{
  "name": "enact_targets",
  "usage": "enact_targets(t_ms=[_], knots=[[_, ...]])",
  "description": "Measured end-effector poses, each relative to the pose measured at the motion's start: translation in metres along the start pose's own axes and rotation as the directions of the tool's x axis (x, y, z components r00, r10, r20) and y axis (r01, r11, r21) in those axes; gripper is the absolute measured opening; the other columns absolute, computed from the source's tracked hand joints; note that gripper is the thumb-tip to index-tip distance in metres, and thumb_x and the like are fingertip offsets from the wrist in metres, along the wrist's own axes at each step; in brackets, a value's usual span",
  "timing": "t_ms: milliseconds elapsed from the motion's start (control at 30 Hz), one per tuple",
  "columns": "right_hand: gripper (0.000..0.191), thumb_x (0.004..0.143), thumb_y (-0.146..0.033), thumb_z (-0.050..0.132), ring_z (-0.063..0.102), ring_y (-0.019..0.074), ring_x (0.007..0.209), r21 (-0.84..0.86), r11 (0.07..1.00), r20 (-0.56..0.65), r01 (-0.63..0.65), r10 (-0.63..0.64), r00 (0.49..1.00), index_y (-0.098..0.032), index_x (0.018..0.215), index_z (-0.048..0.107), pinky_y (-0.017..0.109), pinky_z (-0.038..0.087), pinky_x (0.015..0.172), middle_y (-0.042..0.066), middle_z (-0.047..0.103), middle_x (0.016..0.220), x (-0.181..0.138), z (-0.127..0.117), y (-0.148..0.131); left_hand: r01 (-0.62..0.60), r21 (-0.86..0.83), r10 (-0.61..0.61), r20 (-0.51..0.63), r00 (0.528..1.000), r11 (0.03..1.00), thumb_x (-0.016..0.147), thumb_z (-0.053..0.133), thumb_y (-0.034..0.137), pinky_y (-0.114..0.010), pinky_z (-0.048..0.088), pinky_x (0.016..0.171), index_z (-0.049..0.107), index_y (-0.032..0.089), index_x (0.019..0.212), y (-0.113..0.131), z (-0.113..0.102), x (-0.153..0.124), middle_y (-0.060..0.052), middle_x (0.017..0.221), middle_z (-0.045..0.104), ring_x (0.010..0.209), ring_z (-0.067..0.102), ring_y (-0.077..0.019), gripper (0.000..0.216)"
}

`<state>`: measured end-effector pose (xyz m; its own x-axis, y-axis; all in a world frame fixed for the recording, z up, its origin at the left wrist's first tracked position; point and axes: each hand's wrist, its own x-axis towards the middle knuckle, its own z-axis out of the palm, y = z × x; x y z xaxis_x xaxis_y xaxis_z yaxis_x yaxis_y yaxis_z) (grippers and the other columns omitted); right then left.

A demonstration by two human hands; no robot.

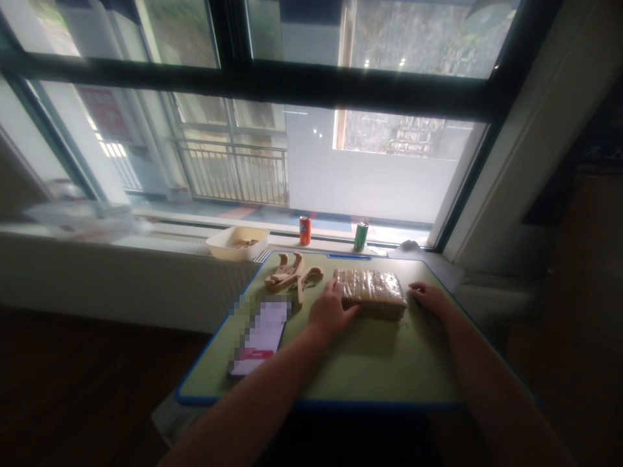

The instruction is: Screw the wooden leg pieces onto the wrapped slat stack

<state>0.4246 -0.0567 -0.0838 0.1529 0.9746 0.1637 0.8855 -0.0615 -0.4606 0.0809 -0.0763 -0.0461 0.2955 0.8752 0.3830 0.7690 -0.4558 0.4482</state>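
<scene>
A flat rectangular block, brown and wrapped in shiny clear plastic, lies on the light green table top. My left hand touches its left end, thumb apart from the fingers along the near side. Just off the right end, my right hand rests near the table with its fingers loosely bent; I see nothing held in it. Left of the block lie several light wooden pieces, some of them curved. A phone with a lit, partly pixelated screen lies nearer to me on the left.
On the sill behind the table stand a cream plastic tub with small pieces inside, an orange can and a green can. Blue edging runs round the table. A large window rises beyond it, and clear plastic packaging lies far left.
</scene>
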Motion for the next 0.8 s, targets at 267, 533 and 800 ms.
enact_targets(t_ms=[267, 533, 800], knots=[[0.032, 0.076, -0.037, 0.053, 0.061, 0.0226, 0.089, 0.013, 1.0, -0.045, 0.001, -0.001, 0.999, -0.019, 0.1, 0.066, 0.032, 0.046, 0.078, 0.008, 0.067, 0.1, 0.003, 0.001, 0.002, -0.164, -0.003, 0.163, 0.075, 0.984, 0.987, 0.071, 0.06, 0.048, -0.042, 0.025, 0.106, 0.04, 0.021, 0.13, 0.004, -0.005, 0.001, -0.008, 0.135, 0.04, 0.13, 0.026, -0.0294, 0.067], [0.037, 0.075, -0.04, 0.052, 0.062, 0.0239, 0.089, 0.014, 1.0, -0.06, 0.005, -0.004, 0.998, -0.018, 0.101, 0.066, 0.033, 0.046, 0.077, 0.009, 0.068, 0.099, 0.003, 0.004, 0.003, -0.232, 0.049, 0.23, 0.053, 0.972, 0.971, 0.07, 0.063, 0.041, -0.04, 0.032, 0.1, 0.049, 0.021, 0.121, 0.004, -0.011, -0.003, -0.008, 0.126, 0.048, 0.12, 0.037, -0.0291, 0.056], [0.035, 0.074, -0.038, 0.053, 0.062, 0.0234, 0.091, 0.017, 1.0, -0.062, 0.016, -0.015, 0.998, -0.018, 0.1, 0.067, 0.032, 0.046, 0.078, 0.008, 0.068, 0.099, 0.004, 0.005, 0.004, -0.299, 0.084, 0.293, 0.075, 0.953, 0.95, 0.071, 0.062, 0.042, -0.041, 0.034, 0.097, 0.047, 0.02, 0.122, 0.008, -0.016, -0.017, -0.01, 0.126, 0.047, 0.118, 0.038, -0.0297, 0.057]])
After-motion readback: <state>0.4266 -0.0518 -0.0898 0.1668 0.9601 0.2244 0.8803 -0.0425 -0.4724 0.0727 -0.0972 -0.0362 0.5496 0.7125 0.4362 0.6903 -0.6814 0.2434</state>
